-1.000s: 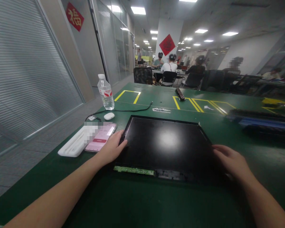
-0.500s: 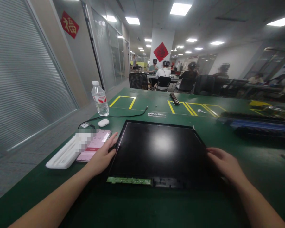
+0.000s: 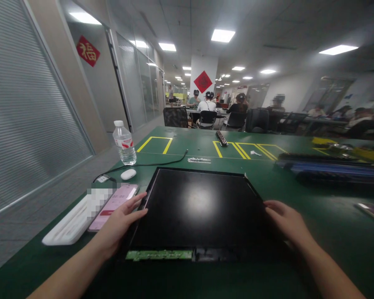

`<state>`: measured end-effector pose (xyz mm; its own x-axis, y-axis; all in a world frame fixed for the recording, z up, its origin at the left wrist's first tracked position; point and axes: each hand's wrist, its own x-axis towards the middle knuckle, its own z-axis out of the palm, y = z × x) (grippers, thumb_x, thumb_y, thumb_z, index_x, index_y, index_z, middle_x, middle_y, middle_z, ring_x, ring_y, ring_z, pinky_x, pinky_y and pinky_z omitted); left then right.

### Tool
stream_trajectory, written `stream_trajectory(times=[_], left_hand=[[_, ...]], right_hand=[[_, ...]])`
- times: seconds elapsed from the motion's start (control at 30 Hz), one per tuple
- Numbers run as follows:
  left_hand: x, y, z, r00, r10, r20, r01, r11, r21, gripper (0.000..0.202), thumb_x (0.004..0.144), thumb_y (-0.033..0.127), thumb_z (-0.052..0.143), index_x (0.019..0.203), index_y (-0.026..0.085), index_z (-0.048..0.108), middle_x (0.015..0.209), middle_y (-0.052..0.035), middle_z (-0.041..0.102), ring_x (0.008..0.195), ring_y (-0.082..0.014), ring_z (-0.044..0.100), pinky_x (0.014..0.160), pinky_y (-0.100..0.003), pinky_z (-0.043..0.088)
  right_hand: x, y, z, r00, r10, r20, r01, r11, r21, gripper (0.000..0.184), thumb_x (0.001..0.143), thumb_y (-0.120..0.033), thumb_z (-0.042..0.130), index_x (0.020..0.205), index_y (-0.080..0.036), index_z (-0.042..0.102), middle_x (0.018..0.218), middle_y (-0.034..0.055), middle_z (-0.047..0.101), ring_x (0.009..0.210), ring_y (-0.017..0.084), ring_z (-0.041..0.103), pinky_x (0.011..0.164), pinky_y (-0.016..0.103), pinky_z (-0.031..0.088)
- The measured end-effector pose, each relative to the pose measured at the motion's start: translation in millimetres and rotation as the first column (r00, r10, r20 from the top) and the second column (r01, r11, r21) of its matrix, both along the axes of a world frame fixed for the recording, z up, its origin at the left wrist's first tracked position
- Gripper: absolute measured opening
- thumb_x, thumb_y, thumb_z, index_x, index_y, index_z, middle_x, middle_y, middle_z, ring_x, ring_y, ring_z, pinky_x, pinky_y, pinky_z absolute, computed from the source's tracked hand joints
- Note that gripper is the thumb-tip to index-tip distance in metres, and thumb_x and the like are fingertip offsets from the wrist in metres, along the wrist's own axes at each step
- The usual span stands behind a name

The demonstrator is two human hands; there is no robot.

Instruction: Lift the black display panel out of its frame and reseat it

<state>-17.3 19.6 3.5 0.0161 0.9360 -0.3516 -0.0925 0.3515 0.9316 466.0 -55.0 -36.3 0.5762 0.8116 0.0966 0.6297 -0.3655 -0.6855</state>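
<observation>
A black LCD screen panel (image 3: pixel 171 207) lies face up on the green table in front of me, a ceiling light reflected in it. Along its near edge runs a narrow green circuit board (image 3: pixel 160 255), with a dark strip beside it. My left hand (image 3: pixel 123 220) grips the panel's left edge, thumb and fingertips at the frame. On the opposite side, my right hand (image 3: pixel 286 220) has its fingers curled round the right edge, some of them hidden. The panel's underside is out of sight.
Left of the panel are a phone (image 3: pixel 127 193), a long white case (image 3: pixel 62 228), a white earbud case (image 3: pixel 128 174), a cable (image 3: pixel 156 164) and a water bottle (image 3: pixel 124 145). Blurred long blue-black parts (image 3: pixel 327 168) lie on the right. People sit at tables beyond.
The whole view has shifted, with the table and its objects now lower and further left in the picture. Both hands remain at the panel's sides.
</observation>
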Motion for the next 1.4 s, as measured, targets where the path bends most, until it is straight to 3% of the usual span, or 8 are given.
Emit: stream_trajectory(times=[0.17,0.3,0.53,0.7,0.8,1.0,1.23,1.4], left_hand=[[5,-3,5.3,0.991,-0.023,0.132,0.039,0.992,-0.12,0.11,0.054,0.023,0.096,0.155,0.023,0.053,0.125,-0.0111,0.083,0.104,-0.036,0.083,0.081,-0.042,0.069],[3,-3,-1.1,0.982,-0.122,0.145,0.139,0.984,-0.115,0.115,0.048,0.034,0.102,0.153,0.02,0.056,0.113,-0.0115,0.086,0.101,-0.0374,0.083,0.085,-0.043,0.068],[-3,2,-28.6,0.989,-0.149,-0.021,0.15,0.986,0.077,0.094,0.06,0.049,0.096,0.146,0.023,0.066,0.127,-0.0131,0.082,0.114,-0.0401,0.079,0.098,-0.053,0.063],[-3,-2,-27.9,0.975,-0.124,-0.185,0.165,0.96,0.228,0.086,0.069,0.054,0.09,0.144,0.019,0.067,0.159,-0.0171,0.061,0.151,-0.0417,0.05,0.116,-0.054,0.051],[0,-5,-23.4,0.981,-0.139,-0.135,0.165,0.964,0.209,0.09,0.07,0.054,0.091,0.148,0.019,0.063,0.161,-0.0178,0.058,0.152,-0.0426,0.048,0.116,-0.056,0.051],[4,-6,-21.5,0.975,-0.21,0.069,0.192,0.96,0.204,0.083,0.068,0.047,0.096,0.142,0.021,0.069,0.142,-0.0134,0.075,0.136,-0.0415,0.065,0.117,-0.056,0.049],[1,-8,-24.9,0.982,-0.178,-0.07,0.191,0.934,0.302,0.082,0.07,0.047,0.095,0.143,0.023,0.068,0.168,-0.0125,0.051,0.156,-0.0422,0.041,0.123,-0.054,0.041],[2,-11,-15.7,0.959,-0.28,0.044,0.253,0.916,0.31,0.074,0.08,0.038,0.091,0.148,0.025,0.065,0.158,-0.01,0.063,0.148,-0.0393,0.053,0.123,-0.053,0.043]], right_hand=[[-1,0,0.5,1.0,0.015,0.008,-0.015,1.0,-0.005,0.041,0.072,-0.051,0.056,0.093,-0.027,0.082,0.096,0.0067,0.083,0.089,0.03,0.075,0.08,0.041,0.055],[1,1,-0.6,0.999,0.023,0.027,-0.023,1.0,-0.006,0.042,0.071,-0.053,0.055,0.091,-0.027,0.082,0.095,0.0067,0.082,0.088,0.03,0.074,0.078,0.041,0.055],[2,1,1.7,1.0,0.025,0.006,-0.025,1.0,-0.02,0.046,0.067,-0.058,0.054,0.09,-0.028,0.081,0.094,0.0069,0.083,0.088,0.032,0.075,0.079,0.044,0.055],[7,1,-2.7,1.0,0.012,0.017,-0.012,1.0,0.007,0.042,0.069,-0.057,0.056,0.088,-0.029,0.081,0.09,0.0072,0.083,0.089,0.034,0.076,0.082,0.047,0.056],[11,2,-5.5,0.999,0.007,0.042,-0.007,1.0,-0.006,0.043,0.069,-0.058,0.057,0.089,-0.03,0.081,0.091,0.0073,0.083,0.088,0.035,0.076,0.081,0.048,0.056],[13,3,-4.4,0.997,0.02,0.07,-0.019,1.0,-0.022,0.046,0.068,-0.059,0.056,0.091,-0.028,0.081,0.089,0.0077,0.082,0.086,0.035,0.076,0.08,0.048,0.056],[9,1,-1.3,1.0,0.007,0.03,-0.006,0.999,-0.044,0.049,0.066,-0.06,0.058,0.096,-0.027,0.08,0.088,0.007,0.082,0.086,0.035,0.075,0.08,0.047,0.053],[5,1,4.5,1.0,-0.009,-0.012,0.008,0.998,-0.068,0.063,0.065,-0.06,0.057,0.115,-0.027,0.076,0.089,0.0055,0.081,0.085,0.034,0.074,0.08,0.047,0.051]])
